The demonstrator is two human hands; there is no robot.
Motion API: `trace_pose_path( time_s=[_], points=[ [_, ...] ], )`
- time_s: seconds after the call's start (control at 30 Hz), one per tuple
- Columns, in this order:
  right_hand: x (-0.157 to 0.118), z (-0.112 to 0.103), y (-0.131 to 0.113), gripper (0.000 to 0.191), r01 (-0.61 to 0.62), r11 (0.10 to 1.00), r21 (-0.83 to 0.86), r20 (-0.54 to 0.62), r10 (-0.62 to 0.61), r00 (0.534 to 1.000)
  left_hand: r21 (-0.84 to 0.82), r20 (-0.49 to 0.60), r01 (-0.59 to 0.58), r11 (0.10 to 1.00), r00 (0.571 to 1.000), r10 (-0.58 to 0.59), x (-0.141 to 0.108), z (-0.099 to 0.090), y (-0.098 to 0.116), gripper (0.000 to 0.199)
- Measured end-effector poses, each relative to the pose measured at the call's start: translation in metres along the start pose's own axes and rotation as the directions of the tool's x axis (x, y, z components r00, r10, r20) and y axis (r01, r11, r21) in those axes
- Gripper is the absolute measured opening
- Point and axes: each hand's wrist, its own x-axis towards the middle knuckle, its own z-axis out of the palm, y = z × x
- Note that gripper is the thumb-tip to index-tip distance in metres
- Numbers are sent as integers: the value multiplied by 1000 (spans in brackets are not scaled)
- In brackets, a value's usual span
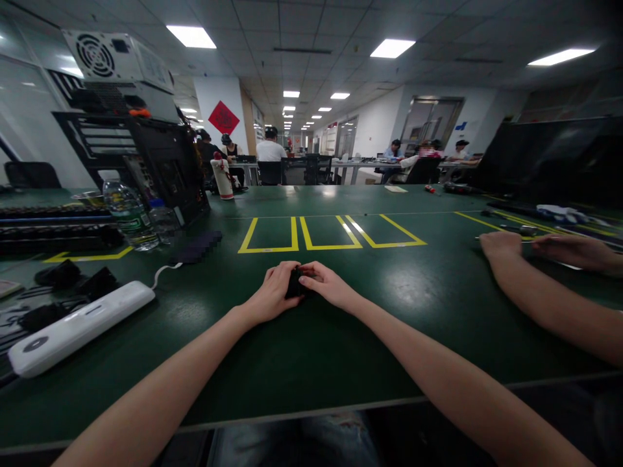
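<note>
Between my two hands is a small black object [294, 285], mostly covered by fingers, so its kind cannot be made out. My left hand [273, 293] wraps its left side, thumb at the near edge and fingers over the top. From the right, my right hand [327, 283] closes on it with the thumb and fingertips. Both hands rest low over the green tabletop [292, 363], just on the near side of the yellow tape outlines [331, 247].
On the left lie a white power strip [82, 327], black adapters [78, 282], a water bottle [127, 211] and an open computer case [160, 162] with a power supply [117, 61] on top. A co-worker's hands [501, 245] work at the right. A cylindrical container [222, 178] stands at the back.
</note>
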Motion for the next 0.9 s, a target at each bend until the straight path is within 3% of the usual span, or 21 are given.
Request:
trace_pose_path(
  time_s=[0.17,0.37,0.6,0.8,0.9],
  points=[
    [-6,-1,-8,32,17,998,53,70,-21,997,-4,5,0,1000,1000,0,0,0,-1,54],
    [-9,1,-17,19,18,999,40,30,-19,999,-15,5,3,1000,1000,-3,0,-1,0,55],
    [-4,-2,-6,29,-21,999,35,29,20,999,-12,9,17,1000,1000,-17,0,-1,1,54],
    [-6,-1,-9,34,19,998,63,77,-23,997,-2,-14,9,1000,1000,-9,0,2,-2,56],
    [-7,0,-11,25,30,999,43,35,-32,999,-6,-10,2,1000,1000,-2,0,2,-2,56]
  ],
)
